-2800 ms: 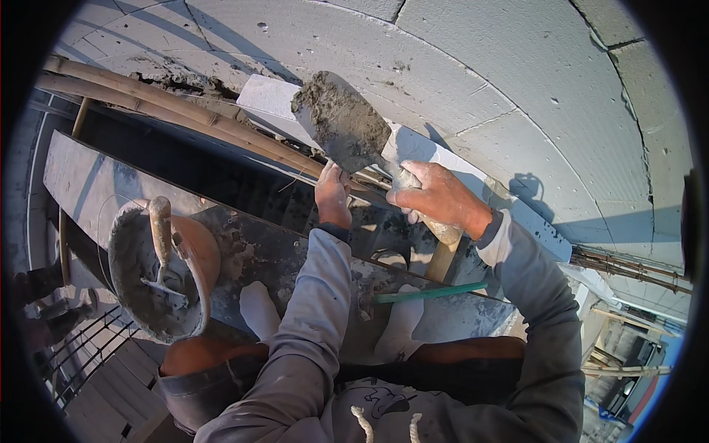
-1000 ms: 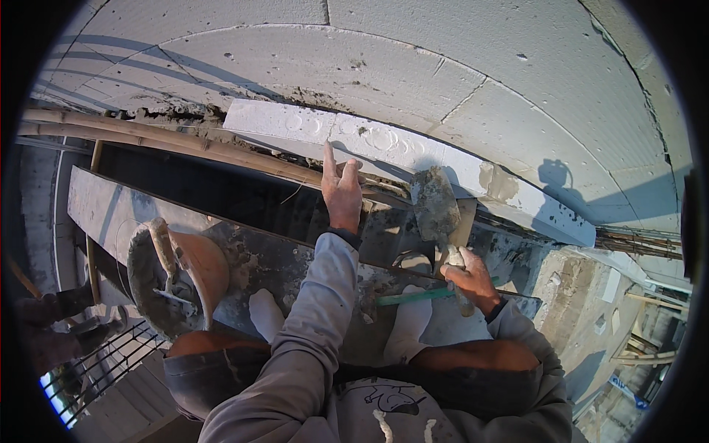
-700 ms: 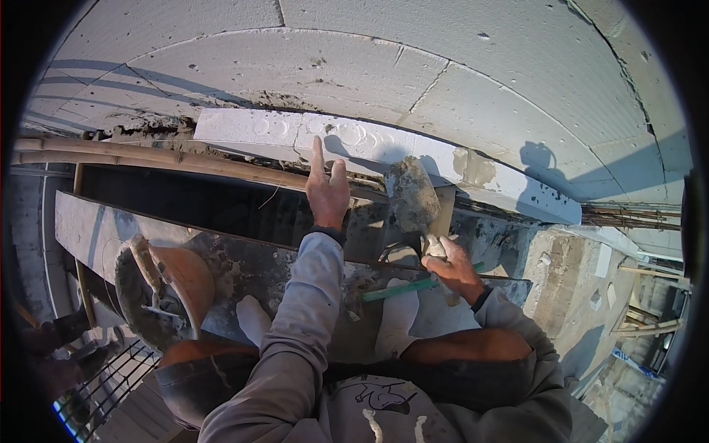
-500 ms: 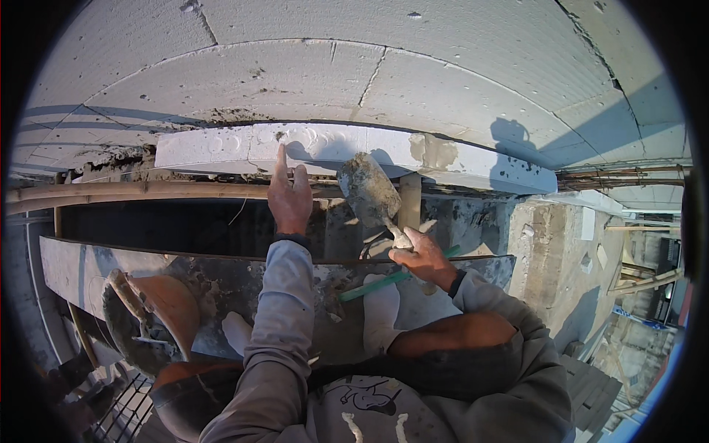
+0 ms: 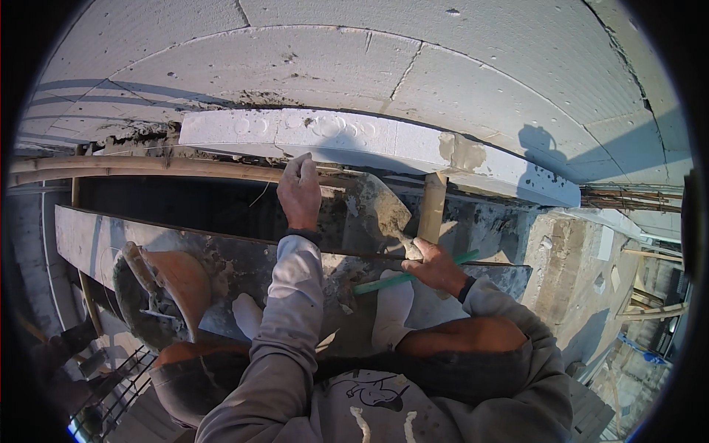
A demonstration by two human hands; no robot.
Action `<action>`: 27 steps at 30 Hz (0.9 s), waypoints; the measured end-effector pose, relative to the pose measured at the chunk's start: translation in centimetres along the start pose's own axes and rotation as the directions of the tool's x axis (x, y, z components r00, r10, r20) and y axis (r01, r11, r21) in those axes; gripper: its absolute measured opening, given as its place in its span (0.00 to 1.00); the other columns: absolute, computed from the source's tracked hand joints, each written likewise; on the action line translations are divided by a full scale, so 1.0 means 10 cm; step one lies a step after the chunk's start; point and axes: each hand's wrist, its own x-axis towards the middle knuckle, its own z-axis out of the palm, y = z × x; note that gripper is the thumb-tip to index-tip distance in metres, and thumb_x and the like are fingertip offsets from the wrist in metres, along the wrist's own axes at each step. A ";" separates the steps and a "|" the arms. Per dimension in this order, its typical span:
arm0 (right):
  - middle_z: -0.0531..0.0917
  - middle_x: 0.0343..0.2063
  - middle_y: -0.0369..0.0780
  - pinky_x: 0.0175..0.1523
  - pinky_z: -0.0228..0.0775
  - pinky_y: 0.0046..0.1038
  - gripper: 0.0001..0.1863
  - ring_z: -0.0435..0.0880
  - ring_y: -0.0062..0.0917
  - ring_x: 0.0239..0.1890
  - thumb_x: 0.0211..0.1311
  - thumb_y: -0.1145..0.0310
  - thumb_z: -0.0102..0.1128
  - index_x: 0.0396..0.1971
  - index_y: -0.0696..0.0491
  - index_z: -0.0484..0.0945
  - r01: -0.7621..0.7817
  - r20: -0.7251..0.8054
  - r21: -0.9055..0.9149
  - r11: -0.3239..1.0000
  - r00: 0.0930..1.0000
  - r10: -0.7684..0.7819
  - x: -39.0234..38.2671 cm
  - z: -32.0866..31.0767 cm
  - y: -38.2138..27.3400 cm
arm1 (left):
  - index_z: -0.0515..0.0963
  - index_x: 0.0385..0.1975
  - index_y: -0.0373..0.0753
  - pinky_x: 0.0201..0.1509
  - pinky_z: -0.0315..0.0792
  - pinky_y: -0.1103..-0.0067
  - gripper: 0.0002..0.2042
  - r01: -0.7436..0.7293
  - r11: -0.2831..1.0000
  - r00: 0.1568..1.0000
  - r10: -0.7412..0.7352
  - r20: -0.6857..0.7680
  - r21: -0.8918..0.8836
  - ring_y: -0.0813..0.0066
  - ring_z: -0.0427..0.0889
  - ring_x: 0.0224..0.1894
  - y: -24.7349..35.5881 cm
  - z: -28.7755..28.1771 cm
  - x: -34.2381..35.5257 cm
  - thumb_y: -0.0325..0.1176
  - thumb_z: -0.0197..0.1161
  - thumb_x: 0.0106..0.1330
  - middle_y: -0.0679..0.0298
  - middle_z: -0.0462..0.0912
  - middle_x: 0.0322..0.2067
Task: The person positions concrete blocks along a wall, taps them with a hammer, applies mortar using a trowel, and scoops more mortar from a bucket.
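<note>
My left hand [image 5: 300, 193] is raised at the front edge of a long white block [image 5: 399, 144], its fingers bent a little and close together, holding nothing that I can see. The fingertips are at the block's lower front edge; whether they touch it I cannot tell. My right hand [image 5: 434, 264] is closed round the handle of a mortar-stained trowel [image 5: 379, 208]. The blade points up and left, below the block, with a clump of mortar near the handle. Round marks and a small dark spot show on the block's face.
A pale block wall [image 5: 332, 63] rises behind. Bamboo poles [image 5: 148, 168] run along the left, above a dark gap. On the plank [image 5: 229, 255] under me stands a mortar bucket [image 5: 136, 314] with an orange scoop-like piece [image 5: 181, 284] and another tool. A green strip [image 5: 384, 282] lies by my foot.
My left hand has drawn back from the dark spot on the block's face to its front edge. The trowel has dropped lower, away from the block, and its blade has turned. The view has shifted slightly.
</note>
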 end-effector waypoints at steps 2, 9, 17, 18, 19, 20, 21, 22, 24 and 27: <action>0.77 0.47 0.60 0.57 0.67 0.35 0.37 0.77 0.48 0.52 0.53 0.56 0.59 0.56 0.69 0.66 0.068 0.022 0.012 0.998 0.997 -0.068 0.06 0.10 0.06 | 0.68 0.59 0.31 0.45 0.72 0.76 0.23 0.073 0.978 0.996 -0.080 -0.032 -0.195 0.70 0.80 0.38 -0.17 0.01 0.02 0.34 0.57 0.65 0.56 0.81 0.39; 0.80 0.33 0.57 0.46 0.71 0.36 0.31 0.81 0.46 0.41 0.51 0.58 0.61 0.49 0.67 0.71 0.098 0.096 -0.003 0.995 0.991 -0.097 0.16 0.14 0.08 | 0.48 0.70 0.34 0.62 0.61 0.68 0.36 0.393 0.635 0.919 -0.294 0.263 -0.665 0.63 0.75 0.54 -0.01 0.02 -0.04 0.34 0.57 0.65 0.55 0.75 0.54; 0.79 0.26 0.54 0.39 0.70 0.37 0.26 0.81 0.44 0.31 0.50 0.58 0.63 0.41 0.65 0.72 0.028 0.095 -0.005 1.000 0.995 -0.027 0.14 0.12 -0.01 | 0.42 0.71 0.33 0.53 0.67 0.80 0.37 0.293 0.681 0.956 -0.218 0.196 -0.671 0.67 0.76 0.48 0.04 0.12 -0.05 0.28 0.54 0.65 0.52 0.76 0.49; 0.79 0.26 0.54 0.39 0.70 0.37 0.26 0.81 0.44 0.31 0.50 0.58 0.63 0.41 0.65 0.72 0.026 0.100 -0.014 1.000 0.995 -0.024 0.13 0.12 0.02 | 0.52 0.68 0.29 0.51 0.68 0.80 0.32 0.253 0.717 0.966 -0.227 0.126 -0.649 0.70 0.76 0.47 0.06 0.19 -0.06 0.29 0.54 0.65 0.55 0.78 0.45; 0.78 0.26 0.54 0.39 0.70 0.38 0.26 0.80 0.44 0.31 0.50 0.57 0.64 0.40 0.64 0.72 0.086 0.062 -0.016 0.996 0.994 -0.084 0.15 0.16 0.05 | 0.52 0.68 0.29 0.51 0.68 0.80 0.32 0.247 0.718 0.966 -0.235 0.107 -0.651 0.70 0.76 0.47 -0.04 0.19 -0.05 0.29 0.54 0.65 0.55 0.78 0.45; 0.78 0.26 0.53 0.39 0.69 0.38 0.25 0.79 0.45 0.31 0.50 0.57 0.64 0.39 0.64 0.72 0.145 0.025 -0.018 0.989 0.989 -0.145 0.17 0.19 0.07 | 0.58 0.64 0.27 0.51 0.68 0.81 0.28 0.271 0.756 0.962 -0.238 0.136 -0.595 0.72 0.76 0.46 -0.21 0.20 -0.05 0.29 0.55 0.65 0.56 0.78 0.44; 0.78 0.26 0.53 0.39 0.69 0.38 0.25 0.79 0.45 0.31 0.50 0.57 0.64 0.39 0.64 0.72 0.151 0.033 -0.028 0.988 0.988 -0.150 0.17 0.19 0.08 | 0.65 0.61 0.26 0.50 0.68 0.81 0.25 0.297 0.787 0.955 -0.242 0.173 -0.540 0.73 0.76 0.45 -0.23 0.21 -0.04 0.30 0.56 0.65 0.57 0.79 0.43; 0.78 0.28 0.55 0.41 0.70 0.38 0.26 0.80 0.45 0.34 0.50 0.57 0.64 0.40 0.64 0.72 0.133 0.030 -0.013 0.991 0.991 -0.133 0.17 0.20 0.08 | 0.73 0.50 0.24 0.49 0.69 0.82 0.18 0.258 0.825 0.966 -0.215 0.143 -0.502 0.75 0.76 0.42 -0.25 0.24 -0.10 0.31 0.57 0.65 0.60 0.80 0.40; 0.79 0.30 0.56 0.43 0.70 0.39 0.26 0.81 0.45 0.36 0.49 0.57 0.64 0.41 0.64 0.72 0.125 0.039 0.002 0.992 0.991 -0.125 0.20 0.20 0.07 | 0.74 0.48 0.25 0.47 0.69 0.82 0.16 0.351 0.789 0.935 -0.261 0.242 -0.504 0.76 0.76 0.40 -0.27 0.21 -0.17 0.31 0.56 0.66 0.61 0.80 0.38; 0.80 0.37 0.58 0.48 0.70 0.38 0.30 0.81 0.46 0.44 0.49 0.56 0.64 0.45 0.65 0.72 0.112 0.065 -0.128 0.985 0.992 -0.104 0.26 0.15 0.08 | 0.76 0.41 0.28 0.41 0.71 0.82 0.13 0.400 0.825 0.902 -0.276 0.333 -0.398 0.78 0.76 0.33 -0.25 0.19 -0.14 0.32 0.56 0.66 0.65 0.80 0.31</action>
